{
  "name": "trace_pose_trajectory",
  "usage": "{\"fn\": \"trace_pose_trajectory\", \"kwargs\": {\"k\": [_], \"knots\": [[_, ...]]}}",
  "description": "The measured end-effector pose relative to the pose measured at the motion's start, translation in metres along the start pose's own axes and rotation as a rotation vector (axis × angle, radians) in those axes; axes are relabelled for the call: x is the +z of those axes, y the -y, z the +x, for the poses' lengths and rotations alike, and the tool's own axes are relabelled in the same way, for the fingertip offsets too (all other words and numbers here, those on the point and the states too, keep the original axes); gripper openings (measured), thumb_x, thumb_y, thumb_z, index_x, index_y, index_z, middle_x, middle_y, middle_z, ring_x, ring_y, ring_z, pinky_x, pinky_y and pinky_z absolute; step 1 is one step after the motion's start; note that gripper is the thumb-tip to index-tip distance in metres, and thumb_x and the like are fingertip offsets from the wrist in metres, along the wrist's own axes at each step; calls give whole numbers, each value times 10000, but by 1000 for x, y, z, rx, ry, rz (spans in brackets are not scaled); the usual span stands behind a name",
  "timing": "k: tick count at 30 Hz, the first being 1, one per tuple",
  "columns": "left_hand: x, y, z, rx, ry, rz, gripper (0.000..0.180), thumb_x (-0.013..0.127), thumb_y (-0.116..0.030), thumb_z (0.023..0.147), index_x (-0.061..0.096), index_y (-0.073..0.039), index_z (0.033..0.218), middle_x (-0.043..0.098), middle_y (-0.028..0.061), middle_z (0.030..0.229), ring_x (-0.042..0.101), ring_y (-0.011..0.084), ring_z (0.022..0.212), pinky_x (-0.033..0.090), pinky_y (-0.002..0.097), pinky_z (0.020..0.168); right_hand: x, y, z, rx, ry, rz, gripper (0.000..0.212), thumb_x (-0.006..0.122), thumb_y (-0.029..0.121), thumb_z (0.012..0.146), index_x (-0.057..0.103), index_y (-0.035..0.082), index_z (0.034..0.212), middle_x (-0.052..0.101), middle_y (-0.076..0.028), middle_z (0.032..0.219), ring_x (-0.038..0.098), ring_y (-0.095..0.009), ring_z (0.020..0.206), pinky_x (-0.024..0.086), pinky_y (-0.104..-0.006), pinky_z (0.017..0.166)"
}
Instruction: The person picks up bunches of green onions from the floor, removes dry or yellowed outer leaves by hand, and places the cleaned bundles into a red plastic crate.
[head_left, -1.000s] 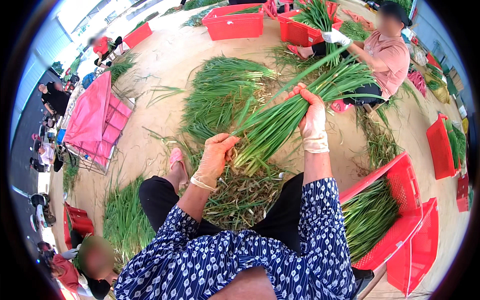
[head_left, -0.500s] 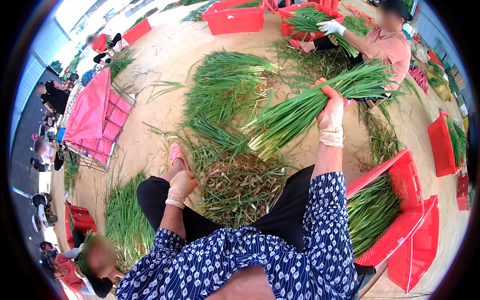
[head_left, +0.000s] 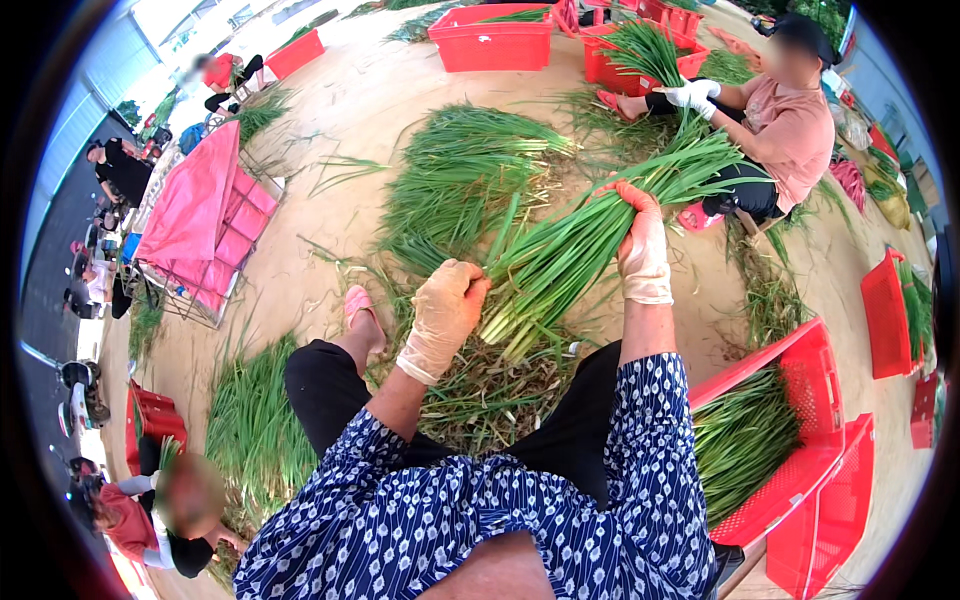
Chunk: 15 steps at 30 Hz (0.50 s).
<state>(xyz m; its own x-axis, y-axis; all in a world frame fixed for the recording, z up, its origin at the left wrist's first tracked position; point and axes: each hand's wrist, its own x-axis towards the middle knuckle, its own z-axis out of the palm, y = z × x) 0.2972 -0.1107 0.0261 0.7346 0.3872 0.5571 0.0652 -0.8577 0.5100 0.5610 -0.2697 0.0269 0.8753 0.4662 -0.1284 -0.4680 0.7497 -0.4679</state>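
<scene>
My right hand (head_left: 642, 240), in a thin pale glove, is wrapped round a thick bunch of chives (head_left: 570, 245). The pale cut ends point down and left toward me, and the green tips spread to the upper right. My left hand (head_left: 447, 310), gloved too, is closed in a pinch at the left edge of the bunch, by the lower stalks. What its fingertips hold, if anything, is too small to make out. Below the bunch, between my knees, lies a heap of dry leaf scraps (head_left: 490, 400). Beyond it, a large pile of loose chives (head_left: 460, 180) covers the ground.
To my right stands a red crate (head_left: 815, 375) with chives inside. More chives (head_left: 255, 420) lie at my left. A co-worker (head_left: 790, 130) sits at the upper right with white gloves and a bunch. Another person (head_left: 150, 520) is at the lower left. A pink-covered frame (head_left: 195, 215) stands far left.
My left hand has risen from beside my left knee to the lower stalks of the bunch. The right hand still grips the chives, with the bunch tilted a bit more steeply.
</scene>
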Motion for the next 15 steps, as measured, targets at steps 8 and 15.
{"fn": "trace_pose_trajectory", "kwargs": {"k": [8,15], "knots": [[-19,-13,-13,7,40,15,220,762,-92,811,713,-62,1024,648,132,821,657,340,769,533,419,673,-8,0,9,68,93,118,229,597,-12,888,583,-86,1105,666,-177,958,672,-320,839,602,-451,801],[-2,15,-11,-21,-1,-196,102,737,-22,788,710,-42,884,626,112,732,610,292,678,493,370,628,0,-10,2,139,154,36,226,613,-35,880,587,-64,1104,664,-157,948,667,-317,860,603,-454,790]]}}
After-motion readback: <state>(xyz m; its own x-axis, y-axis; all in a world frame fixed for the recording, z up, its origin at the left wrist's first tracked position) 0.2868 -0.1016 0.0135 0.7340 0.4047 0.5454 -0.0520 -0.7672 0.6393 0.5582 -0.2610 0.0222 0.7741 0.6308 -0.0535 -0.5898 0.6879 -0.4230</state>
